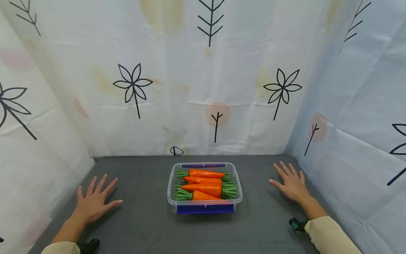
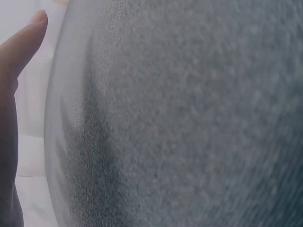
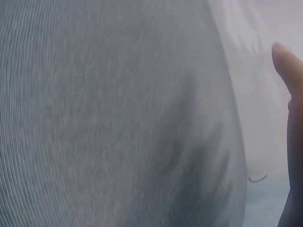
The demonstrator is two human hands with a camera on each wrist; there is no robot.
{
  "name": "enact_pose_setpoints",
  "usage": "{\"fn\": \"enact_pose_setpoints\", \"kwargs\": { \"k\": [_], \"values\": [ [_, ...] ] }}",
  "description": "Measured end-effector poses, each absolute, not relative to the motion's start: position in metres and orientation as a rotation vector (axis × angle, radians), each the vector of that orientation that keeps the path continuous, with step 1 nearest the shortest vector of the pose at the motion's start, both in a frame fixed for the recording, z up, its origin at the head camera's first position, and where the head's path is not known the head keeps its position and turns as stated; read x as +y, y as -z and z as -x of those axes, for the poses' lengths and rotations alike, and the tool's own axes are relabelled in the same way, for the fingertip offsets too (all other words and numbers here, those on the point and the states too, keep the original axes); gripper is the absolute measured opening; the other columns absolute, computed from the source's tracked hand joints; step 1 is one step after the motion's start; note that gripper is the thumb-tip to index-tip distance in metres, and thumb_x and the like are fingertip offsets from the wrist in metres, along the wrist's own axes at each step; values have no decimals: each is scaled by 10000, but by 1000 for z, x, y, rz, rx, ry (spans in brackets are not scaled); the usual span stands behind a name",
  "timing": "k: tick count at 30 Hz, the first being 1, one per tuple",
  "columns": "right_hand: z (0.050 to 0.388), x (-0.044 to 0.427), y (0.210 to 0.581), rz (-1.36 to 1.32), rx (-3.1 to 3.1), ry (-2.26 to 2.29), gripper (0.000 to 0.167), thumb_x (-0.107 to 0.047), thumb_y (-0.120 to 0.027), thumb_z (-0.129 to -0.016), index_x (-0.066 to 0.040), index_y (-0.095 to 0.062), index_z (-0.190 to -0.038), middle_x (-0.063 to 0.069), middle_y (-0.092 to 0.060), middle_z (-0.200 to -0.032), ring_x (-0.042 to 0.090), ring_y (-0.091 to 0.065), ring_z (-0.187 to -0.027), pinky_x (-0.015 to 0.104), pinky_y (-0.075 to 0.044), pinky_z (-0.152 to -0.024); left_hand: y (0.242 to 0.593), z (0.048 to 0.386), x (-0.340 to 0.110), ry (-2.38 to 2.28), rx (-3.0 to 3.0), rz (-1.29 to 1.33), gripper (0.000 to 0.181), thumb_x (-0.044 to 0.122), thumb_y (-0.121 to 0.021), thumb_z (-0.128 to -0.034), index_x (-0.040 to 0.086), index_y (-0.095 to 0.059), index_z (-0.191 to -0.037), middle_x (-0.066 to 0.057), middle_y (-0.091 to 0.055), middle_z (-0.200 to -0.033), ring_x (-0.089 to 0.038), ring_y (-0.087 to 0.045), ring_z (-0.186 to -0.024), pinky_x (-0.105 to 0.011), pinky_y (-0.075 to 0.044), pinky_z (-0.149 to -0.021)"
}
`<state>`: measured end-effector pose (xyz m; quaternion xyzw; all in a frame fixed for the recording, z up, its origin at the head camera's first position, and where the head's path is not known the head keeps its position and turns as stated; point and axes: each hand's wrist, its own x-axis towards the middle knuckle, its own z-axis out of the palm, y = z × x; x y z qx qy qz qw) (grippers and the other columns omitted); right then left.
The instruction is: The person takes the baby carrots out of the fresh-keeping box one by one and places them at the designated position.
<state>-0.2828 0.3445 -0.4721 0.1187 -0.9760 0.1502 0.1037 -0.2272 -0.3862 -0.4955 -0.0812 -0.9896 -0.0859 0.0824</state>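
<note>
A clear plastic food container (image 1: pixel 171 201) with blue clips stands in the middle of the grey table in the head view, its top uncovered. Several orange carrots (image 1: pixel 203 188) with green tops lie side by side inside it. To the left of the container, my left hand (image 1: pixel 93 204) hovers over the table with fingers spread, holding nothing. My right hand (image 1: pixel 291 185) is on the other side, fingers likewise spread and bare. Both wrist views show only a thumb and the hand's edge above the cloth, with each hand's shadow below.
The grey table (image 1: pixel 139 225) reaches back to a white curtain (image 1: pixel 241 88) printed with leaves and flowers. More of this cloth hangs along the left and right sides. Dark straps with small devices (image 1: pixel 297 224) sit on the wrists, by the cream sleeves (image 1: pixel 331 234).
</note>
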Motion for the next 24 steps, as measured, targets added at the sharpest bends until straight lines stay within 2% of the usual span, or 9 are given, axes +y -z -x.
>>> {"fn": "enact_pose_setpoints", "kwargs": {
  "k": [10,15,24],
  "values": [
    [285,321,463,-425,-2746,-596,731,-454,-597,-939,-87,-331,-1512,251,-239,-1545,485,-155,-1399,734,-98,-1011,493,228,-374,345,-2885,227,883,622,-572,-884,278,-143,-1574,-197,-59,-1600,-493,39,-1418,-784,60,-944],
    [284,308,459,-445,-2681,-680,701,-396,-623,-936,-39,-366,-1482,295,-287,-1503,503,-228,-1363,725,-126,-1008,488,227,-362,414,-2791,298,852,563,-619,-882,269,-203,-1565,-183,-119,-1595,-476,-13,-1426,-764,18,-976],
    [284,283,448,-494,-2555,-886,640,-288,-651,-936,-17,-399,-1458,279,-344,-1476,501,-287,-1331,697,-208,-999,470,226,-335,541,-2655,406,807,450,-684,-874,254,-281,-1546,-180,-193,-1579,-466,-123,-1414,-764,-137,-941]
  ]
}}
